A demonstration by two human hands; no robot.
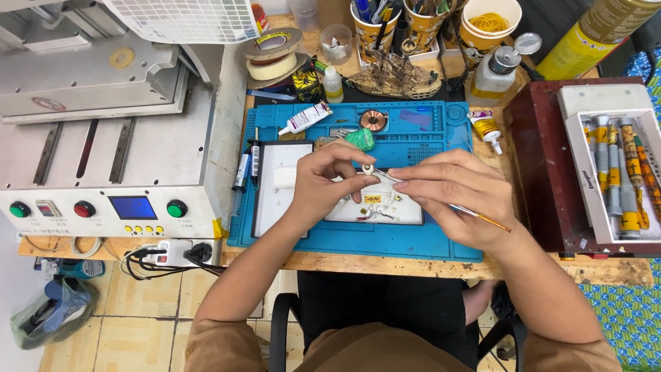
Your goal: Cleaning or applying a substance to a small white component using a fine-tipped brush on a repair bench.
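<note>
While the left hand (323, 182) pinches a small white round part (368, 169) and the right hand (454, 196) grips a thin paintbrush (482, 217), paper cups (375, 31) along the wooden table's (441, 265) far edge hold pens and yellow rubber bands (489, 22).

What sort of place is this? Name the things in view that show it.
Probably a small electronics repair bench: a blue work mat on a wooden table, cups of hand tools, and a benchtop machine with buttons beside it.
</note>
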